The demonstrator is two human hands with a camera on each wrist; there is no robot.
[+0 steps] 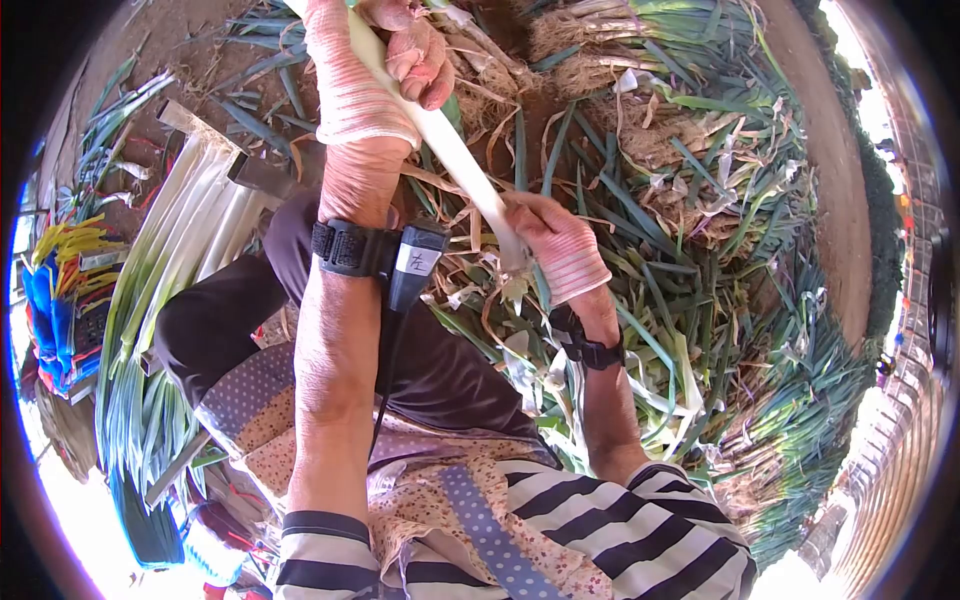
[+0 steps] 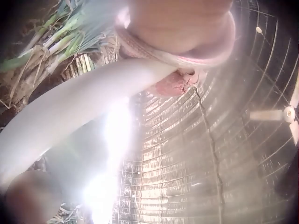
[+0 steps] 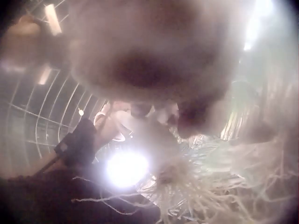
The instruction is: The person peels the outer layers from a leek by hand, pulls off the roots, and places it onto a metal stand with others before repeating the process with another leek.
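A long white leek [image 1: 455,150] slants down from the top of the head view to its root end near the centre. My left hand [image 1: 375,75], in a pink ribbed glove, grips its upper part with curled fingers. Just above the roots, my right hand [image 1: 558,240] holds the lower end between thumb and fingers. In the left wrist view the pale stalk [image 2: 79,98] runs under my left hand [image 2: 180,32]. Thin roots [image 3: 182,186] hang below my blurred right hand [image 3: 154,51] in the right wrist view; its fingertips are unclear there.
Peeled leeks [image 1: 190,210] lie on a metal rack at the left, beside a blue and yellow bundle [image 1: 60,310]. Loose leaves and trimmings [image 1: 640,300] cover the ground by my right arm. Piles of unpeeled leeks [image 1: 680,130] lie at the upper right.
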